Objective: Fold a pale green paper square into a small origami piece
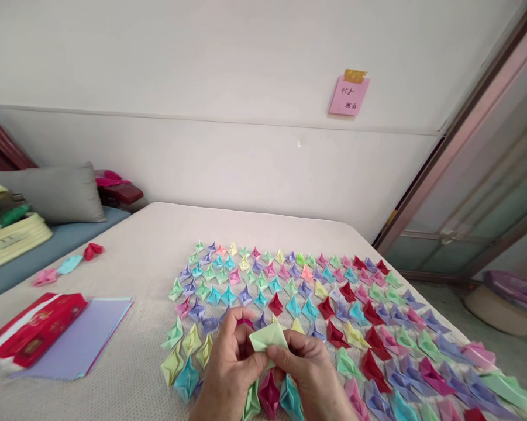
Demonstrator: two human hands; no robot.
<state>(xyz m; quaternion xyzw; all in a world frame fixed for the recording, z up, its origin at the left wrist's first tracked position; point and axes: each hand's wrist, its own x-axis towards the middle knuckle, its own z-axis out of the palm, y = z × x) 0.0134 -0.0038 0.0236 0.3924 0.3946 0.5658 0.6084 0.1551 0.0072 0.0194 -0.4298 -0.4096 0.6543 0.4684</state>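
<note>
Left hand (232,363), right hand (309,361) pinching green paper (267,339); long axis crosswise, top edge rising rightward

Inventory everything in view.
cover: 1, cream, centre
held paper: 1, pale green, centre
folded papers: many, multicoloured, on cover
loose papers: 3, pink, blue, red, left
packet: 1, red-white, left
sheets: uncounted, lilac topmost, under packet
cushion: 1, grey, left
seat: 1, blue, left
tub: 1, yellow, left
unclear item: 1, magenta, left
wall: 1, white, back
note: 1, pink, taped to wall
door: 1, pinkish frame, right
bin: 1, tan, right
left hand: 1, bare, bottom
right hand: 1, bare, bottom
</note>
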